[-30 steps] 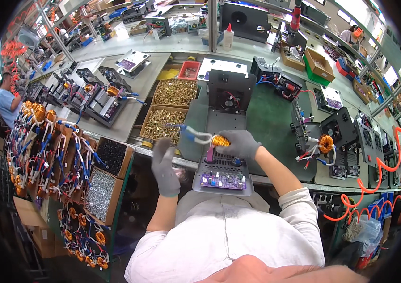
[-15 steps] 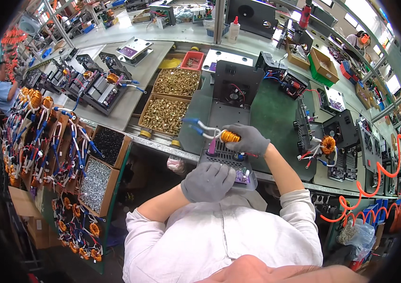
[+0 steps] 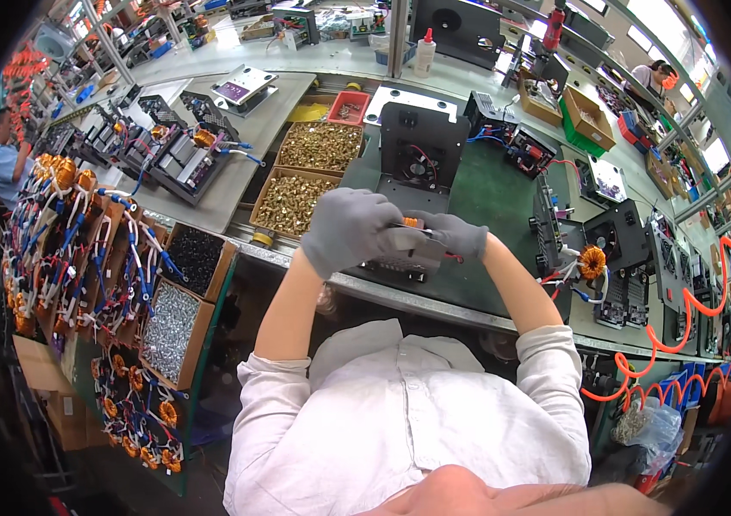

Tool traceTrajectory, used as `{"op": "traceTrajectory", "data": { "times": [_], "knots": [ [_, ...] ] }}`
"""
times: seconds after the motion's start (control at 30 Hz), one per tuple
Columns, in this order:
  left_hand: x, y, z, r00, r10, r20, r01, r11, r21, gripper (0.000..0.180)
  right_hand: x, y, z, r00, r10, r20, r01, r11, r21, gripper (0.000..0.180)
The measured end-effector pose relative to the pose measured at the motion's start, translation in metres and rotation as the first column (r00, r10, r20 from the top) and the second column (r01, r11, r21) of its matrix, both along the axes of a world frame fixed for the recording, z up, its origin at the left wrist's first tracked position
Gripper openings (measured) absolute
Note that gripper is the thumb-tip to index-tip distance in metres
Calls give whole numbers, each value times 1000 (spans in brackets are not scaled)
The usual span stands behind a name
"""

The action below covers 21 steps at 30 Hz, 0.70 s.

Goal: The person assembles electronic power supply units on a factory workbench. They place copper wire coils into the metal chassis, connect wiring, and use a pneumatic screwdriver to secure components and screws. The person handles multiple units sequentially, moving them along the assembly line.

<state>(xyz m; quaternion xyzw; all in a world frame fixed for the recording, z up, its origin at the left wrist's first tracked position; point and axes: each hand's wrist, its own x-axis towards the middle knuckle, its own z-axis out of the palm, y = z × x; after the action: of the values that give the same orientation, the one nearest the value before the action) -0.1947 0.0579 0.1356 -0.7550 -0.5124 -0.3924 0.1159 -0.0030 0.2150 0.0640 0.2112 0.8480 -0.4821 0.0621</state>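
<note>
Both my hands wear grey gloves and meet over the near part of a black metal chassis (image 3: 421, 168), whose upright panel has a fan. My right hand (image 3: 453, 236) is closed on a copper-wound ring coil (image 3: 412, 222), of which only a small orange patch shows between the hands. My left hand (image 3: 351, 229) is curled against the coil's other side, its fingers bent together. What lies inside its grip is hidden, and the coil's blue-ended leads are out of sight. Below the hands, the chassis's near edge shows at the bench edge.
Boxes of brass fasteners (image 3: 295, 203) stand left of the chassis, with a red tray (image 3: 350, 109) behind. A box of silver screws (image 3: 173, 335) sits near a rack of hanging coils (image 3: 64, 249). Another chassis with a coil (image 3: 592, 261) and an orange coiled hose (image 3: 675, 331) are at right.
My left hand has risen from the chassis's near end and moved forward to the coil. My right hand has shifted slightly right and forward. The chassis's near part has moved away from my body.
</note>
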Motion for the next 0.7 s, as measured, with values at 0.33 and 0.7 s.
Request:
{"op": "traceTrajectory", "data": {
  "times": [0.33,0.7],
  "knots": [
    [-92,-60,-51,513,99,853,244,936,-255,35,-39,-48,69,988,154,-6,-119,785,608,90],
    [-86,-130,-53,428,127,895,-390,919,56,31,-110,-72,128,713,243,658,-629,637,445,70]
  ]
}}
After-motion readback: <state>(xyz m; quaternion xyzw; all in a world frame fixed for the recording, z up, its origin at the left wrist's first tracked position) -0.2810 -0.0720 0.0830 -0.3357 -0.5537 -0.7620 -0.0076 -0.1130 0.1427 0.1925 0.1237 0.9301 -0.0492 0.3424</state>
